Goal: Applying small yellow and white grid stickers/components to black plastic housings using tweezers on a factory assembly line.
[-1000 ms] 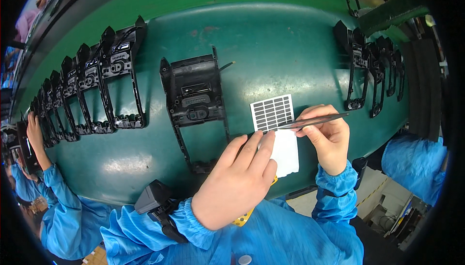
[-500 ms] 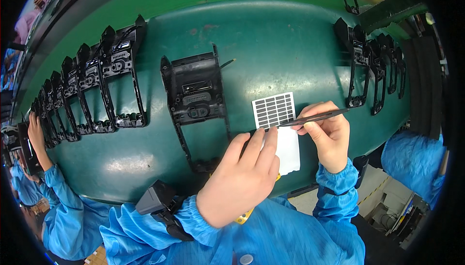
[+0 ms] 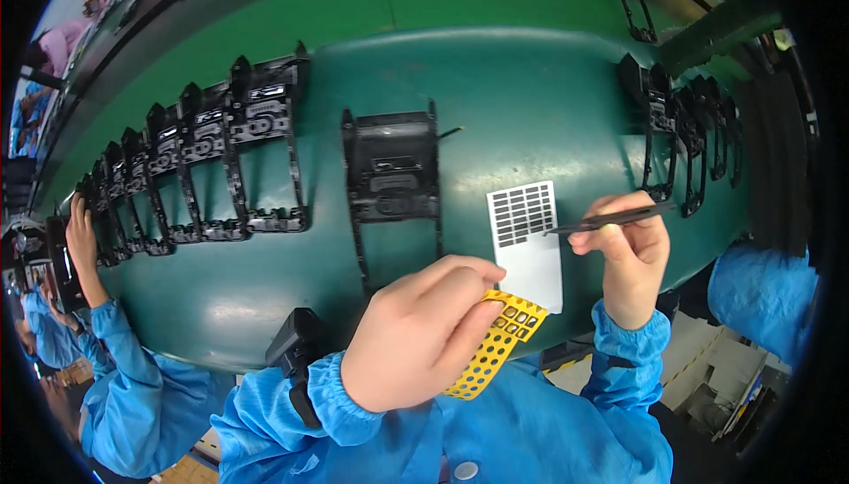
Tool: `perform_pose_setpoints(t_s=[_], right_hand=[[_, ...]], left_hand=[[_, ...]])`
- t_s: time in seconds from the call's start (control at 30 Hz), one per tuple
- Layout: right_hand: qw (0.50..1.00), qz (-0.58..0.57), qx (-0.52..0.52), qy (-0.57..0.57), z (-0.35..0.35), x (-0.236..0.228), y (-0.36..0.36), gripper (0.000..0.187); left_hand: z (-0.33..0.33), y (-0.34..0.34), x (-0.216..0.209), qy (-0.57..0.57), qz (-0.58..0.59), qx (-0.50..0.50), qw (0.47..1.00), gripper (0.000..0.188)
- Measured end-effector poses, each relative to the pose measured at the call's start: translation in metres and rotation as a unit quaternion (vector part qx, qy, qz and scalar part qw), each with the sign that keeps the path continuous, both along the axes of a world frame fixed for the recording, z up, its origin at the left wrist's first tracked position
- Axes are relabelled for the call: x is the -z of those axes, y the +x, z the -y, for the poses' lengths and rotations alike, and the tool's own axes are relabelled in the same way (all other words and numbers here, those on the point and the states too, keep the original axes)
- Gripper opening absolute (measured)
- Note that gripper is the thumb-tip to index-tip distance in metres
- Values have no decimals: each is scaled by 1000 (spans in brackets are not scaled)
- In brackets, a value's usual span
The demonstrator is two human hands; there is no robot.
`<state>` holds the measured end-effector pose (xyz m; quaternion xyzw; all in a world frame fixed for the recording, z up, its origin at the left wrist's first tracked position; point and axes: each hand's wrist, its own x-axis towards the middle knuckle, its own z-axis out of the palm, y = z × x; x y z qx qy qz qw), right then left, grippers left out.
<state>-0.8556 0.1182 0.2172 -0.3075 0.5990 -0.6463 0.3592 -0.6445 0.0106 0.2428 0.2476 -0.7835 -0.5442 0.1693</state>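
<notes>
My left hand (image 3: 416, 334) is closed on a yellow perforated sheet (image 3: 482, 369), whose upper end carries several small dark pieces. Beside it on the green table lies a white label sheet (image 3: 531, 273), its far half covered with rows of small black rectangular stickers (image 3: 523, 214). My right hand (image 3: 632, 249) pinches black tweezers (image 3: 615, 217), their tips over the right edge of the label sheet. Whether a sticker is between the tips is too small to tell. A black plastic frame part (image 3: 393, 179) lies left of the label sheet, its near end partly behind my left hand.
A row of similar black frames (image 3: 203, 139) stands at the left, where a co-worker's hand (image 3: 82, 241) touches the near end. More black frames (image 3: 659, 121) stand at the right. Another blue-sleeved arm (image 3: 762, 294) shows at the right edge.
My left hand has drawn back from the label sheet, and the yellow sheet in it has come into fuller view. The right hand with the tweezers has shifted slightly right. The whole view has shifted.
</notes>
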Motion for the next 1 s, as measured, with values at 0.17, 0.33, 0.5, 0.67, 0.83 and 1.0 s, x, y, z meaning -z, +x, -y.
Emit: perform_pose_setpoints(t_s=[0.17,0.33,0.5,0.67,0.83,1.0], right_hand=[[999,-21,-2,-50,19,-19,29,16],[998,15,-20,-53,46,-24,68,13],[996,19,-74,-47,69,-9,94,18],[996,-27,-67,-48,80,2,103,17],[995,-70,-67,-41,82,5,105,18],[993,-92,-68,-37,84,6,105,16]], left_hand=[[11,43,-13,30,-27,-36,999,20],[15,79,16,140,6,-132,981,26],[12,74,31,135,-35,-118,983,24],[13,71,36,132,-54,-99,985,22],[10,69,41,121,-96,-107,982,14],[14,69,35,136,-66,-101,983,13]])
